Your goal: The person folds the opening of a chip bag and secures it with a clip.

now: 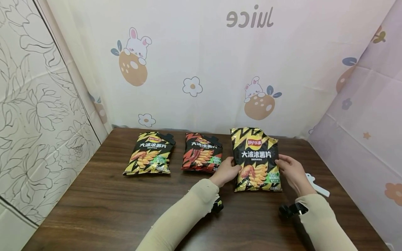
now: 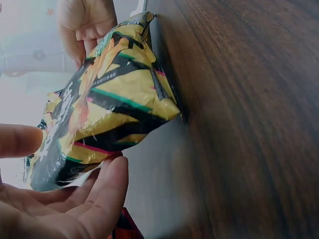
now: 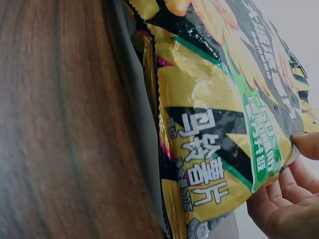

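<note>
Both hands hold a yellow-and-black bag of potato chips (image 1: 255, 160) by its sides, at the right part of the table. My left hand (image 1: 226, 170) grips its left side, thumb over the front and fingers behind, as the left wrist view shows. On the opposite side my right hand (image 1: 293, 172) pinches the edge, with the thumb (image 3: 305, 144) in front and fingers at the back. The bag's front faces me, its bottom edge close over the table, and its top right corner slants down. A white clip (image 1: 317, 186) lies beside the right hand, partly hidden by it.
A red chip bag (image 1: 201, 153) lies left of the left hand, a second yellow-and-black chip bag (image 1: 149, 155) farther left. Black clips sit across their top right corners. A printed curtain (image 1: 201, 52) hangs behind the brown wooden table (image 1: 110, 209).
</note>
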`<state>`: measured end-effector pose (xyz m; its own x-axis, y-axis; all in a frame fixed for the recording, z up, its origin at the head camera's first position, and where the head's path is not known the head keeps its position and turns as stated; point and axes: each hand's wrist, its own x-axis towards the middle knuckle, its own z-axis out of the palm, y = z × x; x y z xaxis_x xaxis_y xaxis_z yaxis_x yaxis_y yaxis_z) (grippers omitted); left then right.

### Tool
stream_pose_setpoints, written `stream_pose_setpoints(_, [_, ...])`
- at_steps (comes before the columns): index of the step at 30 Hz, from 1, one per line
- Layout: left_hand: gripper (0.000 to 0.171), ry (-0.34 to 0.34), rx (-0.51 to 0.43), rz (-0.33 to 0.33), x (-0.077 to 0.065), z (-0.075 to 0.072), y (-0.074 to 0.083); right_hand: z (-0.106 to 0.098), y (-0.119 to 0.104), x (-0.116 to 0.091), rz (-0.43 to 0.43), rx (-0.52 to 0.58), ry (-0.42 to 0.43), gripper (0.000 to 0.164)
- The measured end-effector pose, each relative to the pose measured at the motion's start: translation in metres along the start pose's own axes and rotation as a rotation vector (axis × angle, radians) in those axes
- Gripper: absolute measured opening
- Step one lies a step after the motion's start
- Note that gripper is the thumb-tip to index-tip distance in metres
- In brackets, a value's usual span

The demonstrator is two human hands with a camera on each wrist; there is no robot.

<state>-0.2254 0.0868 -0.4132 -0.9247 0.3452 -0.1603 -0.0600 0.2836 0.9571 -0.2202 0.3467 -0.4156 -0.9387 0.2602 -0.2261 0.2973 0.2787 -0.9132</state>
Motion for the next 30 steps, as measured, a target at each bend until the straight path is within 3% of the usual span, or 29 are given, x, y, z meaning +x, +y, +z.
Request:
stream_pose_setpoints(7, [0.058, -0.001, 0.080, 0.037, -0.001, -0.004, -0.003, 0.003, 0.000, -0.009, -0.010, 0.036, 0.007, 0.066])
stream_pose_setpoints(12, [0.046, -0.002, 0.117, 0.081, -0.005, -0.008, -0.003, 0.007, -0.001, -0.015, -0.011, 0.035, 0.027, 0.065])
stream_pose_setpoints(19, [0.037, -0.042, 0.052, 0.093, -0.010, -0.012, -0.003, 0.009, -0.001, -0.021, -0.014, 0.032, 0.056, 0.062])
stream_pose_setpoints(30, [0.056, -0.026, -0.031, 0.060, -0.016, -0.017, -0.009, 0.013, -0.006, -0.031, -0.046, 0.176, -0.005, 0.037])
